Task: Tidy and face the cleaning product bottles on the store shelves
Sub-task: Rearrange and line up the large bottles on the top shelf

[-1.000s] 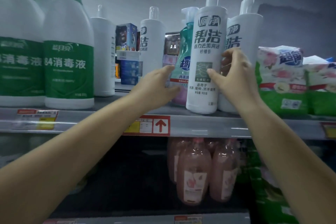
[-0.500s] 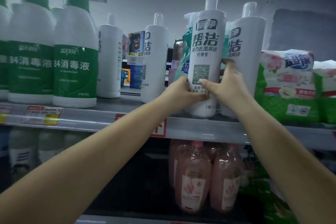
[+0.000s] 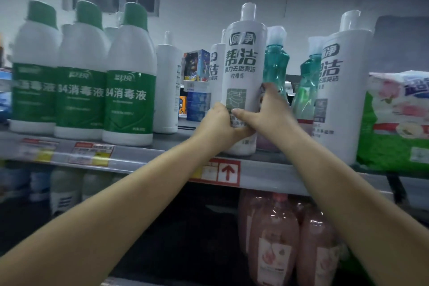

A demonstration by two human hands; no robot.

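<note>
Both hands grip the lower body of one tall white cleaner bottle (image 3: 243, 76). Left hand (image 3: 217, 126) wraps its left side, fingers curled round the wall, thumb on the front label. Right hand (image 3: 270, 114) holds the right side, thumb lying across the label front near the left thumb, fingers reaching behind and mostly hidden.

Location: bottle stands upright at the front edge of the upper shelf (image 3: 148, 158), base just above the red arrow tag (image 3: 226, 172). Cannot tell whether the base is fully seated or slightly lifted; the hands hide part of it.

Step in hand, as judged: setting this bottle square to the shelf lip, label forward. To do it well: keep the grip low, so a tall narrow bottle does not tip; turn about its own axis, not by dragging; stop when the large characters face straight out; line the base with the neighbouring fronts. Risk: the teal bottle (image 3: 276, 69) stands just beside the right hand's fingers and could be knocked.

Appearance: white cylinder, rounded shoulder, white flip cap, bold dark characters on top, a small grey picture panel below, partly covered by the thumbs. Label already reads nearly frontal.

Further out: a matching white bottle (image 3: 343, 90) to the right, green-labelled disinfectant bottles (image 3: 127, 90) to the left.
</note>
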